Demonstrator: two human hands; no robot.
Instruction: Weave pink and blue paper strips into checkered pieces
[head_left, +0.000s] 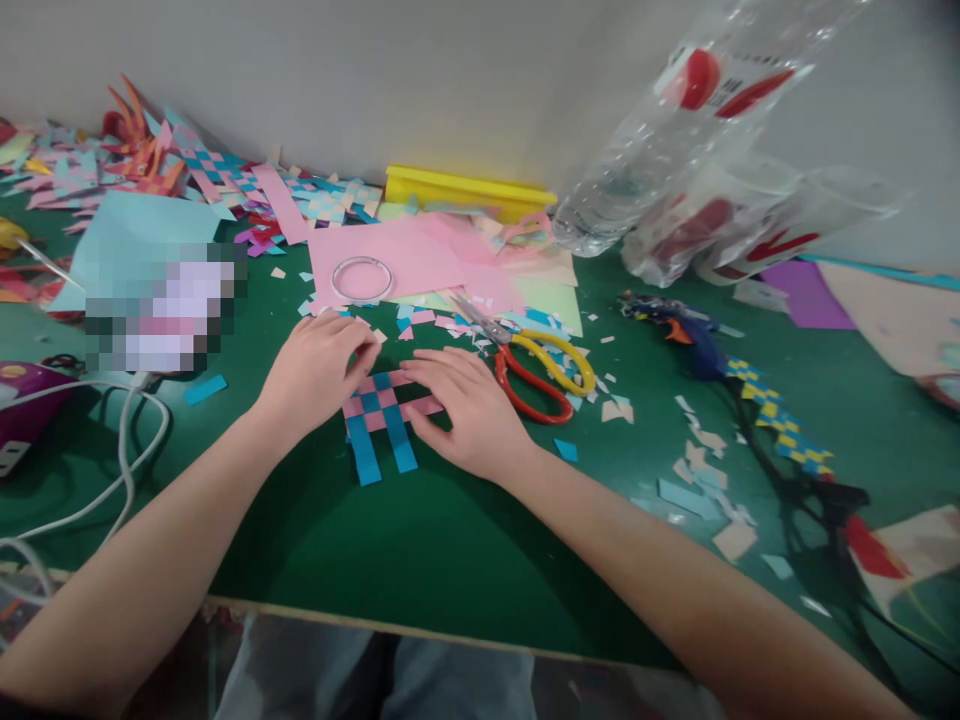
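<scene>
A small weave of pink and blue paper strips [373, 402] lies on the green table, two blue ends pointing toward me. My left hand [319, 365] rests at its upper left edge, fingers curled; whatever they hold is hidden. My right hand [469, 405] lies over the pink strip ends on the right, its fingers spread and pointing left. Scissors with one red and one yellow handle [536, 375] lie just beyond my right hand. Behind the weave, a clear ring [362, 280] sits on pink paper [420, 250].
Paper scraps [701, 470] litter the table [450, 560]. At left are a pixelated phone [176, 310] and white cable [127, 450]. A yellow tray [469, 190], plastic bottle [637, 150] and cups stand behind. A blue glue gun [701, 345] lies right.
</scene>
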